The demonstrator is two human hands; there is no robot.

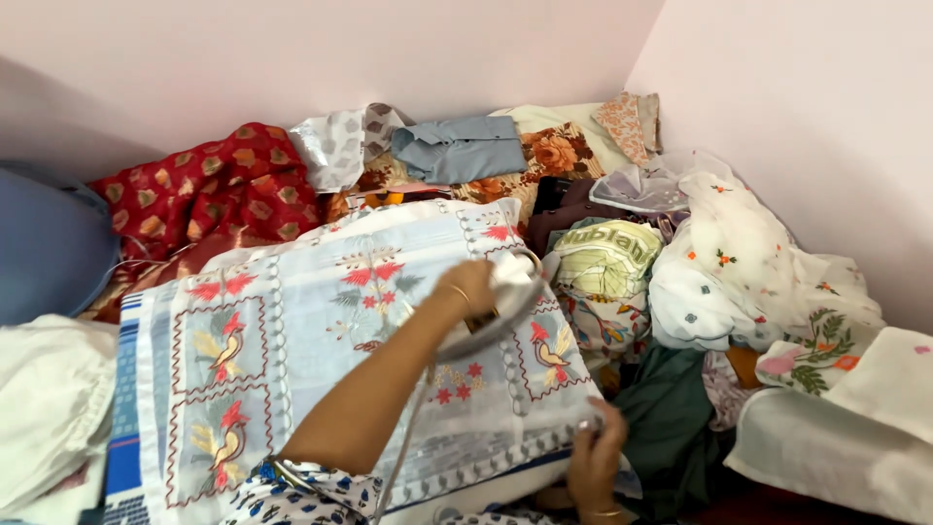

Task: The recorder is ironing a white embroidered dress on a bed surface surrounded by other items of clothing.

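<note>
My left hand grips the handle of a clothes iron, which rests on a white cloth embroidered with red flowers and birds. The iron sits near the cloth's right side, and its cord hangs down along my forearm. My right hand pinches the cloth's near right edge, fingers closed on the fabric. The cloth lies spread flat across the bed in front of me.
Heaped clothes surround the cloth: a red patterned fabric at the back left, a folded grey-blue shirt at the back, white embroidered garments on the right, dark green fabric beside my right hand. Folded white cloth lies left. Pink walls enclose the corner.
</note>
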